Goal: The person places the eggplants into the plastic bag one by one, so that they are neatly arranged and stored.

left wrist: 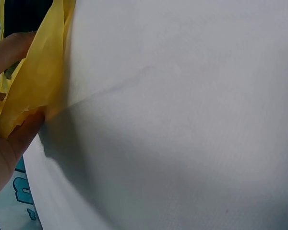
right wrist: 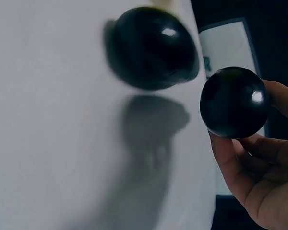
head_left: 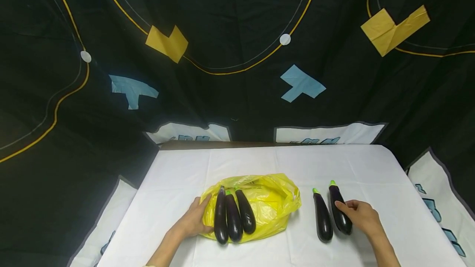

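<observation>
My left hand [head_left: 191,221] grips the left edge of a yellow plastic bag [head_left: 272,213]. In the left wrist view, the bag's wall [left wrist: 41,72] is pinched between thumb and fingers. Three dark purple eggplants lie side by side on the bag's left part: a left one [head_left: 220,219], a middle one [head_left: 233,219] and a right one [head_left: 245,212]. My right hand [head_left: 363,216] holds another eggplant [right wrist: 234,103] between thumb and fingers, its green stem end pointing away. Just left of it, a further eggplant [head_left: 323,219] lies on the cloth.
A white cloth covers the table [head_left: 178,176]. Behind it hangs a dark curtain [head_left: 230,102] with yellow and blue patches and curved lines. White printed panels [head_left: 330,134] border the table's far side and flanks.
</observation>
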The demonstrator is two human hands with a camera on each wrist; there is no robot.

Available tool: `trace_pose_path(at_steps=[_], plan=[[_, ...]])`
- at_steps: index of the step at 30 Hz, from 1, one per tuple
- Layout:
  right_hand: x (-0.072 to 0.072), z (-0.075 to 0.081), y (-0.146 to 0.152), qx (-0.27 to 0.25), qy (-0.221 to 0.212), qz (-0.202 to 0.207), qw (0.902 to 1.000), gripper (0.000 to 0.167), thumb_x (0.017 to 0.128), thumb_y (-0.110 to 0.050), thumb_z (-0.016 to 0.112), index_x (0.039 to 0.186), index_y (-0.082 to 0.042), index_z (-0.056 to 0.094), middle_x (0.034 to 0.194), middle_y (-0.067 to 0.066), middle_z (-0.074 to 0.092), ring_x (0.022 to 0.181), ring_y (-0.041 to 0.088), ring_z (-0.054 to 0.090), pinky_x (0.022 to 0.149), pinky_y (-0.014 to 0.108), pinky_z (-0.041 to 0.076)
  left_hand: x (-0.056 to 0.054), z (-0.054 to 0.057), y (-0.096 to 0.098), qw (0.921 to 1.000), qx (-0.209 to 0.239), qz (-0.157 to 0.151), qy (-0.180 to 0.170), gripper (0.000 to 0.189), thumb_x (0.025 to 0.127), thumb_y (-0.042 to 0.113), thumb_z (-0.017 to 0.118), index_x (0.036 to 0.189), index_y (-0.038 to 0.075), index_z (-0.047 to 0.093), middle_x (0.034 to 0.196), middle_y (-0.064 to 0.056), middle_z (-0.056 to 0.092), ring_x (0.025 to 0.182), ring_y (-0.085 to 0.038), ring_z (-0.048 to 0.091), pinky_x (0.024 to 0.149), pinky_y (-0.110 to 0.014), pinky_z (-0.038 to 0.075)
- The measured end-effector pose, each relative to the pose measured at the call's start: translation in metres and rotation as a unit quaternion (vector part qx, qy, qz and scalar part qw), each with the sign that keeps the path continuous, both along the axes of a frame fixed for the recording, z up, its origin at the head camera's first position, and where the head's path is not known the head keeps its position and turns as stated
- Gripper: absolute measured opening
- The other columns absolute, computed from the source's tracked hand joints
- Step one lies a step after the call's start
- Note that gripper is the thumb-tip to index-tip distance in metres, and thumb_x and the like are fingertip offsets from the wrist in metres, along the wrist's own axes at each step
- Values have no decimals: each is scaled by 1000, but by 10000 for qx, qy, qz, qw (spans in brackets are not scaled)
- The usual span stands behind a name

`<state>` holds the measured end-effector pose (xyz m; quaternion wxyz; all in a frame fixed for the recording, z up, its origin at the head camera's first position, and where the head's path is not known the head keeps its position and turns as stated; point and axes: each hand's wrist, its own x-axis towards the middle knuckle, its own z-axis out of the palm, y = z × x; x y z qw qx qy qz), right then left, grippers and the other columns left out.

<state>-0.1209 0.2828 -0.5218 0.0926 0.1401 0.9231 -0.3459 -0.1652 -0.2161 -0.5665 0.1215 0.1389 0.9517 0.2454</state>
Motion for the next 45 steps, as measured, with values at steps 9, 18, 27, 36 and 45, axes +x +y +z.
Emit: trace_pose_path(at_steps=[9, 18, 27, 36, 45], plan=[[-8, 27, -24, -218, 139, -104, 9996, 79, 85, -62, 54, 116, 10, 58, 102, 22, 63, 93, 32, 59, 73, 44, 52, -1, 0, 1, 9999, -43, 44, -128, 107, 59, 34, 87, 146, 4, 33, 133, -19, 40, 117, -33, 46, 103, -50, 41], [-18, 60, -72, -528, 640, 96, 9965, 72, 83, -61, 59, 112, 6, 63, 95, 14, 67, 75, 19, 61, 62, 33, 54, -2, 2, 0, 10000, -54, -1, -16, 107, 59, 32, 87, 146, 3, 33, 134, -21, 39, 119, -35, 44, 103, -50, 40], [-24, 68, -127, -506, 1079, 464, 9918, 52, 84, -49, 66, 101, 0, 68, 86, 8, 68, 69, 15, 62, 61, 33, 55, -3, 2, 1, 10000, -25, 6, -35, 107, 59, 32, 87, 146, 3, 33, 135, -22, 39, 122, -37, 43, 104, -51, 38], [-32, 54, -171, -333, 1223, 976, 9871, 42, 83, -40, 69, 97, -1, 70, 81, 1, 67, 69, 13, 61, 59, 29, 53, -3, 0, 1, 9998, -49, 48, -167, 107, 58, 33, 87, 147, 5, 33, 135, -21, 39, 121, -37, 44, 103, -53, 39], [-35, 32, -199, -490, 1342, 1374, 9802, 35, 83, -36, 71, 89, -2, 68, 69, -2, 62, 57, 9, 54, 52, 26, 49, -1, 0, 2, 9996, -92, 105, -234, 108, 58, 35, 87, 147, 5, 33, 133, -19, 41, 118, -34, 47, 102, -52, 41]])
